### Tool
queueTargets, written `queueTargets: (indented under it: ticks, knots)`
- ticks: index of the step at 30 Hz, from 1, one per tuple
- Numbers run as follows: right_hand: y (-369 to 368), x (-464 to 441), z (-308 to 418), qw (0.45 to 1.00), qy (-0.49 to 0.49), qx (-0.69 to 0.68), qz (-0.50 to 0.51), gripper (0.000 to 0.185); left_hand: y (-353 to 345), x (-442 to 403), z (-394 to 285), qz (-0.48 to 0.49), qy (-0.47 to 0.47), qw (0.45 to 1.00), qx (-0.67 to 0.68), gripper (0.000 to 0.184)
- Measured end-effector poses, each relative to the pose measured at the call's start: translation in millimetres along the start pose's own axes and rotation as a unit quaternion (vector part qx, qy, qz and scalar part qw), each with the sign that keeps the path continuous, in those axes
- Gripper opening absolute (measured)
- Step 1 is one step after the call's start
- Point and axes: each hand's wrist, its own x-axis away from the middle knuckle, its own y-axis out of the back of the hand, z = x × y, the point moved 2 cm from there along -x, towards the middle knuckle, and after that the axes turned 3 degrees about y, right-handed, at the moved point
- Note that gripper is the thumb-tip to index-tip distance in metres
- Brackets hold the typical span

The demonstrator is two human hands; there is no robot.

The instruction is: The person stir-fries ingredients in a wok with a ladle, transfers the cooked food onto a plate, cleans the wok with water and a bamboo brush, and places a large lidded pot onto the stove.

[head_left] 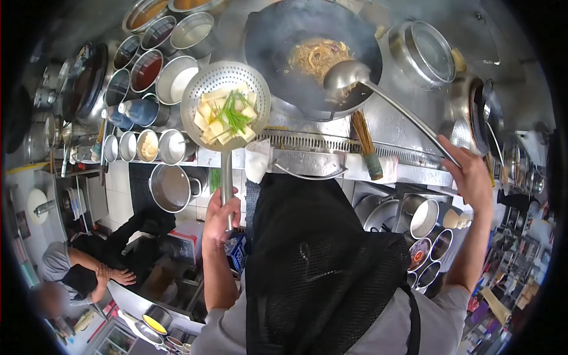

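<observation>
My left hand (222,214) is closed around the handle of a perforated strainer ladle (195,89). In its bowl lie pale cut pieces (208,118) topped with green strips (236,118), held left of the wok. My right hand (470,171) grips the long handle of a metal cooking ladle (348,74), whose bowl is down in the wok (266,53). Brownish shredded food (313,56) sits in the middle of the wok, partly hidden by the ladle's bowl. Light steam hangs over it.
Metal pots of sauces and seasonings (147,70) crowd the left. A bamboo brush (365,142) leans at the counter edge beside a white cloth (258,161). Stacked metal bowls (423,53) stand right of the wok. Another person (77,266) is at lower left.
</observation>
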Motion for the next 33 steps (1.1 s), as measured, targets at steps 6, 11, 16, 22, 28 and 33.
queueTargets:
  ticks: [6, 11, 16, 22, 28, 33]
  knots:
    - [-33, 8, -6, 0.992, -0.006, -0.102, 0.069, 0.056, -9, -13, -5, 0.032, -0.01, 0.999, 0.025, 0.03]
    - [-178, -59, -31, 0.978, 0.008, -0.188, -0.094, 0.051, -13, -11, -9, 0.05, -0.017, 0.998, 0.026, 0.031]
    - [-228, -107, 26, 0.942, -0.158, -0.242, -0.17, 0.05, -17, -5, -8, 0.026, -0.016, 1.0, 0.004, 0.033]
    - [-227, -139, 68, 0.843, -0.142, -0.519, -0.027, 0.059, -15, -8, -8, 0.031, -0.012, 0.999, 0.013, 0.031]
    - [-203, -89, 80, 0.786, -0.12, -0.604, 0.054, 0.058, -19, -6, -14, 0.011, -0.007, 1.0, 0.0, 0.031]
    - [-244, -108, 51, 0.954, 0.031, -0.224, -0.198, 0.055, -15, -9, -14, 0.014, -0.014, 0.999, 0.027, 0.032]
